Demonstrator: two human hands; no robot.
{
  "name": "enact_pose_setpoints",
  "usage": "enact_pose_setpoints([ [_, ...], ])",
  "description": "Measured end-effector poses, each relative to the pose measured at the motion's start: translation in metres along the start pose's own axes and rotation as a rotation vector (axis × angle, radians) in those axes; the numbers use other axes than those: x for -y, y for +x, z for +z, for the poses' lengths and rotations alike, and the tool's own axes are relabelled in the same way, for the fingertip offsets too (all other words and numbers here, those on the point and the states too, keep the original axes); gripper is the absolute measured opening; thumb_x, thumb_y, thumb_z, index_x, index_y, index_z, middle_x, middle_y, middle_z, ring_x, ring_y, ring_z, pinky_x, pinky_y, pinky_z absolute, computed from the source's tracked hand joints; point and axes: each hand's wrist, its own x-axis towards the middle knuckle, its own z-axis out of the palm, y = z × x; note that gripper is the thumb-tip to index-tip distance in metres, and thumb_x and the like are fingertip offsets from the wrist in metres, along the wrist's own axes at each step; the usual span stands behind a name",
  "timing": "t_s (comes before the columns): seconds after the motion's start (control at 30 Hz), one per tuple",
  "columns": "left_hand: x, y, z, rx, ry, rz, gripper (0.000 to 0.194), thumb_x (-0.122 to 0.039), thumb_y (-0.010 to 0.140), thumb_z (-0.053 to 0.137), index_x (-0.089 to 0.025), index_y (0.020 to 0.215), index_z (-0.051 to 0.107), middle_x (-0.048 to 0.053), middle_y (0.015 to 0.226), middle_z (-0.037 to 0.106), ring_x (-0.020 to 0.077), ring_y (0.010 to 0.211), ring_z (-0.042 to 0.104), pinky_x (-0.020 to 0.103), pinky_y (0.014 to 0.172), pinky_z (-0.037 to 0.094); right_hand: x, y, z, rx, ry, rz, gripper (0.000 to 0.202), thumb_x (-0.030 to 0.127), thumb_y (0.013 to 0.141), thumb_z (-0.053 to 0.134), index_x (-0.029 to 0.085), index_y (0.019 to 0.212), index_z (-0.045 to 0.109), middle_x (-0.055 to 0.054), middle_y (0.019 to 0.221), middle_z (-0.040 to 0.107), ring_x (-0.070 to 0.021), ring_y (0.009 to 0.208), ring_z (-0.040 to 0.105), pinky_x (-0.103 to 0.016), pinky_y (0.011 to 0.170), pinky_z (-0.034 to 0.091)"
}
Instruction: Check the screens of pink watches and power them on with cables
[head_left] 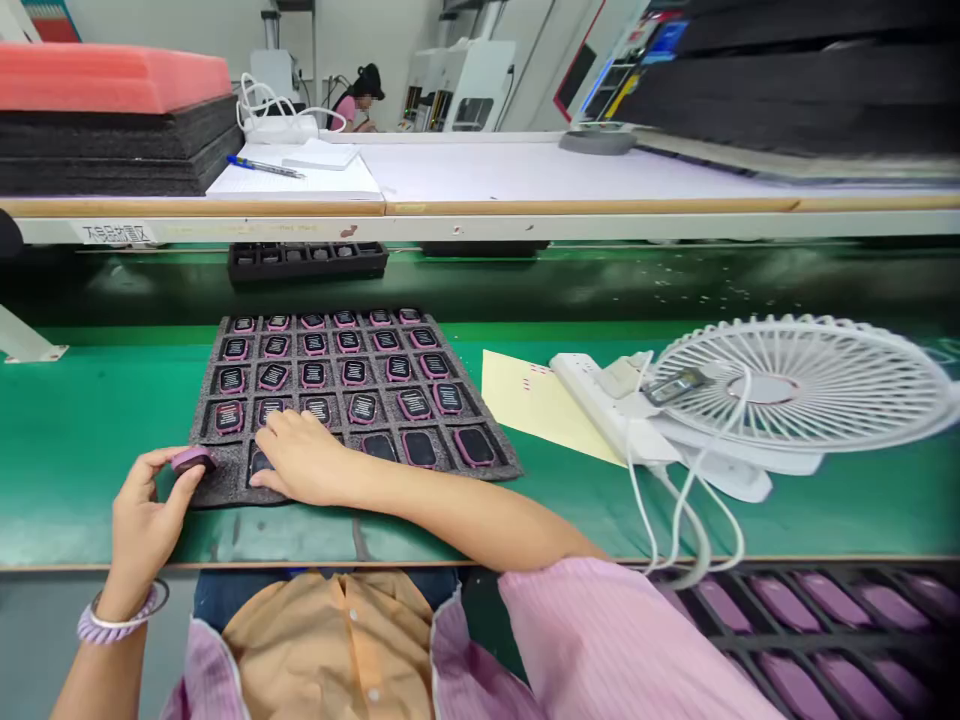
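Across the green surface [97, 430], I see a dark foam tray [225, 489] with rows of purple-framed screens [398, 368]. My left hand [146, 515] pinches a purple device [195, 460] between thumb and fingers at the tray's near-left corner. My right hand [307, 462], half-curled, covers part of the near rows; whether it grips anything, I cannot tell.

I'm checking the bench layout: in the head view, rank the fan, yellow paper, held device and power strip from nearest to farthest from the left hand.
From the left hand:
1. Device: in its grasp.
2. Yellow paper: to the right.
3. Power strip: along the paper's right edge.
4. Fan: farthest right.
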Motion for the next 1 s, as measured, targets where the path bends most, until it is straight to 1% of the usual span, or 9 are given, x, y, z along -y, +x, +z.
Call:
enact_pose_setpoints([
  [0.13, -0.038, 0.022, -0.003, -0.01, -0.258, -0.004, 0.042, -0.051, 0.079, 0.082, -0.019, 0.102, 0.066, 0.004, 0.095, 0.075, 0.0166, 0.076, 0.07, 0.029, 0.072, 0.06, -0.01, -0.017, -0.019, -0.03, 0.148, -0.051, 0.024, 0.032, 0.1, 0.074, 0.017, 0.095, 0.056, -0.002, 0.095, 0.069, -0.0183, 0.083, 0.065, -0.028, 0.072, 0.043],
  [0.23, -0.081, 0.045, -0.004, 0.078, -0.457, -0.073, 0.043, -0.048, 0.077, 0.087, -0.019, 0.103, 0.069, 0.002, 0.089, 0.073, 0.0126, 0.072, 0.068, 0.022, 0.067, 0.059, -0.04, -0.045, -0.042, -0.135, 0.273, -0.008, 0.015, 0.027, 0.105, 0.061, 0.018, 0.104, 0.049, -0.001, 0.096, 0.069, -0.0149, 0.083, 0.065, -0.024, 0.072, 0.045],
  [0.33, -0.119, 0.068, 0.002, 0.201, -0.714, -0.193, 0.036, -0.039, 0.082, 0.086, -0.018, 0.107, 0.07, 0.0, 0.09, 0.068, 0.0079, 0.071, 0.059, 0.018, 0.062, 0.054, -0.09, -0.08, -0.057, -0.412, 0.519, 0.162, 0.023, 0.042, 0.104, 0.057, 0.022, 0.1, 0.046, -0.004, 0.101, 0.07, -0.0196, 0.089, 0.065, -0.029, 0.076, 0.046],
  [0.43, -0.144, 0.084, 0.016, 0.318, -0.907, -0.27, 0.029, -0.032, 0.083, 0.084, -0.015, 0.105, 0.072, 0.002, 0.089, 0.062, 0.0071, 0.074, 0.054, 0.015, 0.058, 0.048, -0.14, -0.113, -0.057, -0.597, 0.376, 0.429, 0.036, 0.056, 0.095, 0.057, 0.023, 0.093, 0.042, -0.003, 0.083, 0.062, -0.0203, 0.073, 0.057, -0.03, 0.067, 0.042],
  [0.53, -0.158, 0.09, 0.036, 0.439, -0.976, -0.298, 0.04, -0.031, 0.074, 0.089, -0.013, 0.104, 0.07, 0.002, 0.088, 0.06, 0.0073, 0.073, 0.052, 0.016, 0.058, 0.046, -0.165, -0.136, -0.047, -0.554, 0.265, 0.56, 0.042, 0.064, 0.091, 0.052, 0.024, 0.089, 0.038, -0.002, 0.073, 0.056, -0.0218, 0.063, 0.054, -0.031, 0.061, 0.039],
  [0.7, -0.173, 0.092, 0.068, 0.599, -0.904, -0.282, 0.047, -0.026, 0.066, 0.089, -0.011, 0.103, 0.065, -0.005, 0.075, 0.05, 0.004, 0.059, 0.04, 0.018, 0.052, 0.034, -0.154, -0.142, -0.057, -0.652, 0.28, 0.585, 0.043, 0.065, 0.094, 0.053, 0.025, 0.089, 0.037, -0.012, 0.09, 0.07, -0.0271, 0.078, 0.065, -0.036, 0.067, 0.047],
  [0.8, -0.183, 0.097, 0.082, 0.599, -0.825, -0.183, 0.041, -0.026, 0.071, 0.081, -0.012, 0.107, 0.064, -0.006, 0.072, 0.046, 0.0044, 0.056, 0.035, 0.02, 0.05, 0.028, -0.136, -0.117, -0.079, -0.714, 0.625, 0.465, 0.053, 0.064, 0.088, 0.07, 0.024, 0.089, 0.035, -0.015, 0.115, 0.073, -0.0266, 0.094, 0.071, -0.035, 0.073, 0.053],
  [0.87, -0.188, 0.101, 0.088, 0.525, -0.747, -0.079, 0.041, -0.024, 0.074, 0.075, -0.012, 0.113, 0.064, -0.003, 0.078, 0.053, 0.0059, 0.06, 0.04, 0.021, 0.053, 0.032, -0.124, -0.092, -0.092, -0.661, 0.941, 0.373, 0.06, 0.062, 0.081, 0.081, 0.024, 0.091, 0.036, -0.012, 0.109, 0.074, -0.0218, 0.078, 0.071, -0.03, 0.062, 0.052],
  [1.0, -0.188, 0.111, 0.092, 0.351, -0.606, 0.095, 0.047, -0.021, 0.077, 0.069, -0.014, 0.123, 0.063, 0.004, 0.1, 0.065, 0.0112, 0.081, 0.056, 0.023, 0.071, 0.046, -0.102, -0.043, -0.108, -0.51, 1.352, 0.248, 0.064, 0.059, 0.074, 0.091, 0.02, 0.108, 0.053, -0.005, 0.085, 0.072, -0.0094, 0.048, 0.05, -0.02, 0.043, 0.033],
])
